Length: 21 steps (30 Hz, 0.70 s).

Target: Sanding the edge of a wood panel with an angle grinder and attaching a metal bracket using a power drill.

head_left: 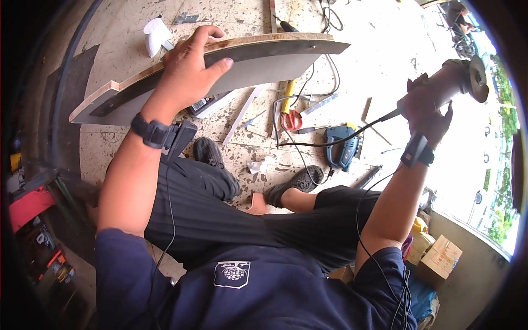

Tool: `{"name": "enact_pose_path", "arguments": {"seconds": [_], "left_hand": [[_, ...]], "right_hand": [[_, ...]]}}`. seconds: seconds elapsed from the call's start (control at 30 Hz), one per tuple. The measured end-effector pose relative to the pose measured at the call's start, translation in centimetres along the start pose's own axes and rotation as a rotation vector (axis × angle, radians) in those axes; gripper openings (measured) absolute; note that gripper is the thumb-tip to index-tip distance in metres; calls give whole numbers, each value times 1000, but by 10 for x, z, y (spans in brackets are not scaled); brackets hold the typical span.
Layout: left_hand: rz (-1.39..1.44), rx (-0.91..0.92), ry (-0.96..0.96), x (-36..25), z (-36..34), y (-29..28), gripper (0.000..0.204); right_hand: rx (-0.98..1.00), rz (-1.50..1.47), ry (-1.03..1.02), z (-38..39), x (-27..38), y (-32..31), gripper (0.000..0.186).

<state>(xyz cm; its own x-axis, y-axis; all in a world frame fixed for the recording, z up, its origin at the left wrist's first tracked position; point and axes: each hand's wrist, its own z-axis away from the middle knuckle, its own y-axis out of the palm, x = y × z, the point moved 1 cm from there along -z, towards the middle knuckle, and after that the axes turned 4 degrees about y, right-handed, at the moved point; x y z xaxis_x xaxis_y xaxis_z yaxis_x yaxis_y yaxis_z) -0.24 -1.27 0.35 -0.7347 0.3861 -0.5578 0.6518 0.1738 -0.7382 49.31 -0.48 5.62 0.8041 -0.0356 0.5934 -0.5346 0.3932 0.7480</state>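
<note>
My left hand (190,71) grips the upper edge of a long curved board (269,69). Its fingers reach over the wooden rim and the thumb lies against the dark strip on the near face. The board stands on edge, grey on that face, with small holes or screws in the strip. Out to the right, my right hand (428,113) is wrapped round the body of an angle grinder (448,82), held up and apart from the board. Its round disc (478,80) points away to the right; a black cord (352,132) trails from its rear.
On the speckled floor between board and feet lie a blue jigsaw (340,148), red-handled scissors (291,120), a white straight strip (242,116) and crumpled paper (259,165). Cables loop among them. A white roll (156,36) stands beyond the board; a cardboard box (440,257) sits at lower right.
</note>
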Motion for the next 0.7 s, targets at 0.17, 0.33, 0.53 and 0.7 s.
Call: {"name": "enact_pose_path", "arguments": {"seconds": [0.17, 0.33, 0.53, 0.7], "left_hand": [[57, 123, 42, -2, -8, 9, 38], [-32, 160, 37, 4, -4, 12, 39], [-48, 248, -37, 5, -15, 4, 62], [-8, 263, -31, 6, -14, 3, 68]], "right_hand": [[606, 212, 184, 38, 27, 26, 67], [468, 367, 80, 43, -45, 47, 37], [532, 154, 422, 58, -105, 103, 56], [517, 215, 287, 71, -150, 129, 33]]}}
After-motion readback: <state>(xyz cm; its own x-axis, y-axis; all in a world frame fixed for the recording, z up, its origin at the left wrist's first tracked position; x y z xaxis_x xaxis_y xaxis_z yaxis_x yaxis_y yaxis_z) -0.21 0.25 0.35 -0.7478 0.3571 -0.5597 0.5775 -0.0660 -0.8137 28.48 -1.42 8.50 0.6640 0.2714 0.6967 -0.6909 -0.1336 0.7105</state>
